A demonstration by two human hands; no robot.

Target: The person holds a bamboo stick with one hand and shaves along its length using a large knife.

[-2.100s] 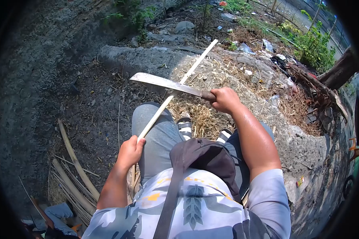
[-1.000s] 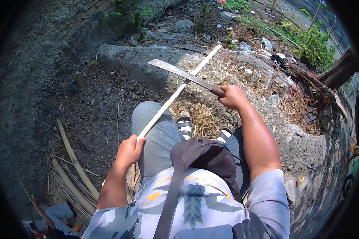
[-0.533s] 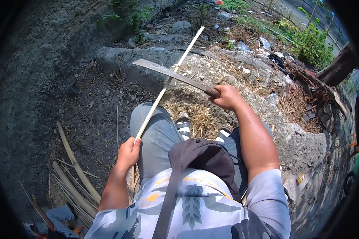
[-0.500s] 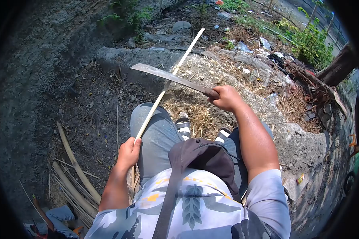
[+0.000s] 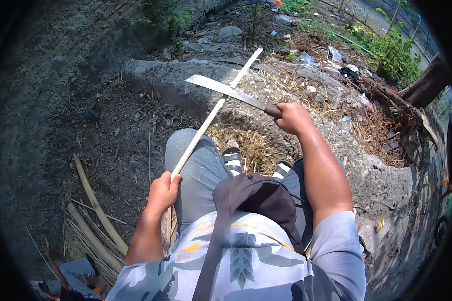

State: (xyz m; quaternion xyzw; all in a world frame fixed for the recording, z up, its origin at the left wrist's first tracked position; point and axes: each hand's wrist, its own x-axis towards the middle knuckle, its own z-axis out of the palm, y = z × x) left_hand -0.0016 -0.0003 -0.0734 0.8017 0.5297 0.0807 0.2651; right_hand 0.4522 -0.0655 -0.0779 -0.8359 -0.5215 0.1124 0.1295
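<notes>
Pale bamboo strip (image 5: 206, 125), gripped by left hand (image 5: 161, 193), crosses under machete (image 5: 231, 93) clenched in right hand (image 5: 292, 118).

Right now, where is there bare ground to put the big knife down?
The dark dirt left of the knee, between the concrete ledge and the bamboo pile, is mostly bare. Ahead of the sandals it is crowded with dry shavings, and litter lies past them. The right hand holds the machete across the stick, which the left hand grips.

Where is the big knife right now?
In the head view, the big knife is above centre, gripped by the right hand, its blade lying across the pale stick that the left hand holds.
</notes>
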